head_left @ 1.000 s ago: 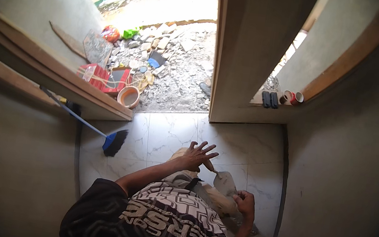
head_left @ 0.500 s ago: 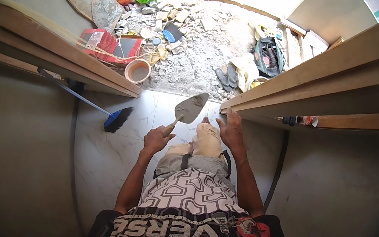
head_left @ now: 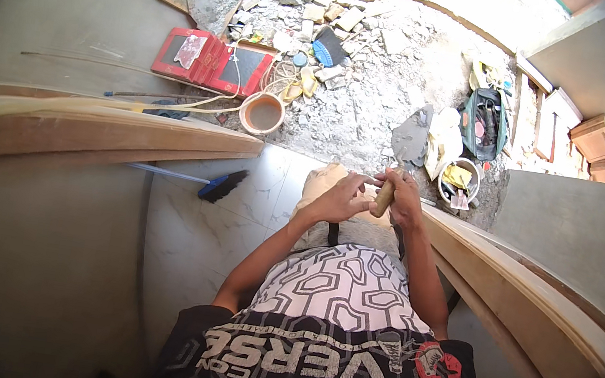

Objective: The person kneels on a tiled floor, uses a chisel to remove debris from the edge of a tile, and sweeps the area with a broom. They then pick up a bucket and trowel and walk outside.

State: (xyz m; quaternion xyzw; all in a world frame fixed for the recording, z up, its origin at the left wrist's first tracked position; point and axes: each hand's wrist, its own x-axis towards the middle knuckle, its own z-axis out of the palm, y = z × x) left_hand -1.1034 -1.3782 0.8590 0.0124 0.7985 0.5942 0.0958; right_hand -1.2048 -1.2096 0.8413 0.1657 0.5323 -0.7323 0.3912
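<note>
A trowel is in my right hand (head_left: pixel 406 199), which grips its pale wooden handle (head_left: pixel 384 200). The grey, mortar-smeared trowel blade (head_left: pixel 411 136) points away from me, over the rubble beyond the doorway. Close beside the handle, my left hand (head_left: pixel 343 199) has its fingers apart and holds nothing. Whether its fingertips touch the handle I cannot tell. Part of the trowel's neck is hidden by my right fingers.
Wooden door frames (head_left: pixel 108 138) flank me. A blue broom (head_left: pixel 222 185) lies on white tiles. Outside are broken rubble (head_left: pixel 365 74), red boxes (head_left: pixel 212 64), a round tub (head_left: pixel 262 114), a white bucket (head_left: pixel 460 182) and an open tool bag (head_left: pixel 484 122).
The trowel has passed from my left hand to my right and swung rightward. Both hands have come together. The view has turned and moved forward toward the doorway.
</note>
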